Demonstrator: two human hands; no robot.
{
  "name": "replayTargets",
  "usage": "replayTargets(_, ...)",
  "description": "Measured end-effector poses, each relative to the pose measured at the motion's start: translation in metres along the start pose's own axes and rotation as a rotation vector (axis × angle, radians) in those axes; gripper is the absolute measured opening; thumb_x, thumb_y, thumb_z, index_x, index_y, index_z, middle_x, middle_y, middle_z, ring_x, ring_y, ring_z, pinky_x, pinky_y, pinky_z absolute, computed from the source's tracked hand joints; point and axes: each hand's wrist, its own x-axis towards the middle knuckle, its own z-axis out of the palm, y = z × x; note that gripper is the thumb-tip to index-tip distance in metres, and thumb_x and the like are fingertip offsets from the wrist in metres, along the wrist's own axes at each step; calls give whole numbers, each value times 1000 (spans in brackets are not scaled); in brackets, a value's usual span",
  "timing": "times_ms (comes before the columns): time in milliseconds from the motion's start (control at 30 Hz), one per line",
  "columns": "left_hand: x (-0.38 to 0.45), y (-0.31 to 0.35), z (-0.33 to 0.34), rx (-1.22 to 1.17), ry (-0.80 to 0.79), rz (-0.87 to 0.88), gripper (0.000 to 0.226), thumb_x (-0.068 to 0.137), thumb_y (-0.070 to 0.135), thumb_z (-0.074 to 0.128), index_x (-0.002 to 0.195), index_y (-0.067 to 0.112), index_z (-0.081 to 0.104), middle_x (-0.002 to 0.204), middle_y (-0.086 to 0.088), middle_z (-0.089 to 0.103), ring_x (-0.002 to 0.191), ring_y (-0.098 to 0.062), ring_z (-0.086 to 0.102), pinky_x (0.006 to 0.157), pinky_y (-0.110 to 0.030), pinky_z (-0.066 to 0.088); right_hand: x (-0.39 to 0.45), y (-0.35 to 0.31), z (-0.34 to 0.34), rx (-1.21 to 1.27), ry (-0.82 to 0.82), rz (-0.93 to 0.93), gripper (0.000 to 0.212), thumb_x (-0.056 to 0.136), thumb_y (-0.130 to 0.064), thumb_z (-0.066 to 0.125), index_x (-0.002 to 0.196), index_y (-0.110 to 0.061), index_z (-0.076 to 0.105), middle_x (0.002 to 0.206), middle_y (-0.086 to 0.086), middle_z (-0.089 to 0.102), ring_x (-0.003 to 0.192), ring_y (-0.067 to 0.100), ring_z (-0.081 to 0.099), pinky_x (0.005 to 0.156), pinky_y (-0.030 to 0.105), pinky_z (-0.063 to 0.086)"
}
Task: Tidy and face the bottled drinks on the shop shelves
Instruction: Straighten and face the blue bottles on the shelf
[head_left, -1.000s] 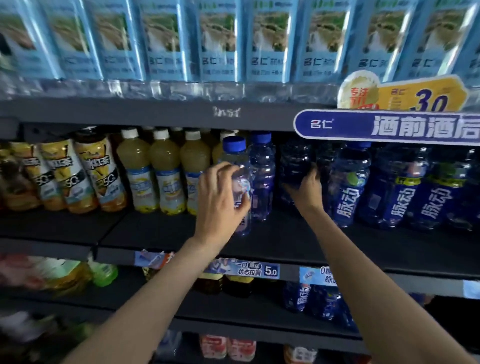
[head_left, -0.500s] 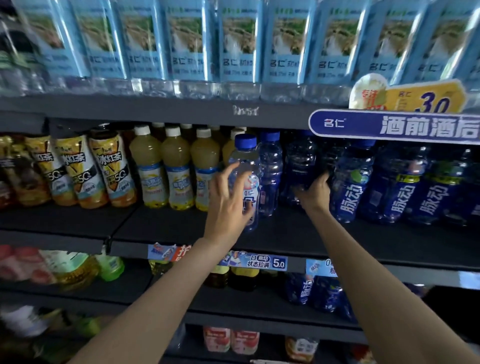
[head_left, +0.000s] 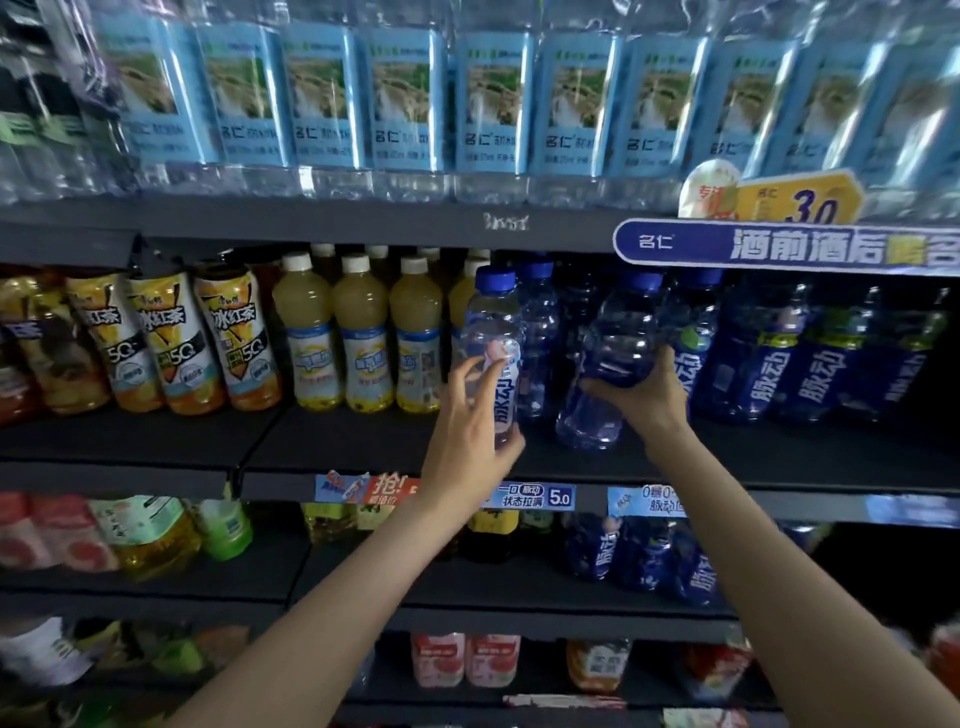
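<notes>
We stand before dark metal shop shelves (head_left: 156, 441) stacked with plastic bottles, and the view has drawn closer since half a second ago. Along the top tier runs a row of clear water bottles with pale blue labels (head_left: 405, 98), glossy and square-shouldered. A curved blue promotional sign (head_left: 779, 247) hangs from that shelf's front edge at right. On the middle tier, rounded iced tea bottles (head_left: 236, 338) stand left, then cloudy yellow juice bottles with white caps (head_left: 361, 332), then dark blue drink bottles (head_left: 769, 358) far right.

Our right hand (head_left: 641, 395), which a moment ago reached deep among the blue bottles, now has a ribbed, clear blue-capped bottle (head_left: 613, 358) pulled forward and tilted, fingers and thumb wrapped around its waist, its base just above the shelf.

Our left hand (head_left: 467, 441) remains on the pale blue-capped bottle (head_left: 493, 332) standing upright at the shelf front just beside the juice, fingers spread along its label, thumb on the near side.

A small 5.0 price tag (head_left: 535, 496) sits below on the shelf edge.
</notes>
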Motion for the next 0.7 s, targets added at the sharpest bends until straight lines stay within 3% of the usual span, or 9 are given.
replayTargets(33, -2, 9, -2, -93, -56, -33, 66, 86, 20, 64, 143, 14, 31, 139, -8, 33, 127, -19, 37, 97, -20, 35, -10, 0, -10, 162, -49, 55, 70, 67, -24, 85, 122, -16, 43, 122, 6, 60, 108, 27, 59, 86, 41, 49)
replayTargets(100, 0, 27, -7, -332, -327, -231, 61, 90, 34, 59, 142, 19, 30, 136, 5, 36, 129, -11, 33, 103, -21, 29, -32, -5, -26, 496, -173, 168, 53, 75, -18, 78, 119, -15, 49, 111, 7, 66, 98, 24, 65, 86, 42, 55)
replayTargets(167, 3, 42, -13, -721, -569, -486, 38, 91, 37, 55, 126, 22, 46, 126, 8, 49, 123, -12, 46, 102, -25, 38, -52, -12, -37, 656, -288, 178, 37, 82, -19, 69, 116, -10, 56, 102, 8, 70, 87, 21, 69, 83, 38, 56)
replayTargets(267, 2, 50, -13, -1080, -556, -633, 23, 87, 26, 62, 108, 18, 56, 112, -4, 66, 97, -16, 65, 90, -30, 53, -68, -22, -47, 693, -384, 115, 39, 76, -26, 67, 111, -11, 59, 101, 6, 73, 89, 19, 70, 87, 36, 54)
replayTargets(400, 0, 45, -22, -820, -321, -451, 60, 70, 26, 81, 118, 22, 46, 120, -2, 59, 107, -17, 60, 90, -27, 49, -72, -35, -52, 641, -324, 164, 37, 86, -29, 65, 115, -8, 58, 108, 11, 70, 95, 22, 69, 84, 34, 55)
replayTargets(533, 0, 34, -44, -277, -190, 62, 74, 68, 18, 82, 130, 16, 41, 124, 2, 42, 120, -18, 43, 101, -32, 38, -81, -37, -34, 807, -312, 332, 48, 81, -33, 69, 115, -2, 58, 110, 16, 68, 102, 28, 66, 84, 39, 54)
replayTargets(600, -1, 31, -53, -130, -174, 244, 74, 68, 15, 80, 131, 14, 42, 127, -1, 40, 121, -18, 38, 105, -33, 32, -88, -39, -23, 937, -310, 402, 50, 77, -33, 71, 113, -2, 58, 112, 16, 67, 105, 28, 64, 87, 41, 53)
replayTargets(633, -1, 30, -56, -122, -185, 257, 74, 69, 15, 80, 132, 15, 41, 129, 0, 39, 121, -15, 37, 105, -31, 30, -91, -40, -20, 979, -308, 403, 49, 76, -33, 71, 113, -3, 59, 112, 15, 67, 105, 27, 63, 87, 40, 53)
replayTargets(700, -1, 30, -61, -271, -232, 79, 73, 72, 21, 79, 133, 19, 38, 126, 8, 38, 118, -5, 39, 103, -25, 33, -93, -41, -17, 1009, -288, 339, 57, 70, -31, 74, 117, -3, 57, 109, 13, 68, 99, 25, 66, 80, 37, 56)
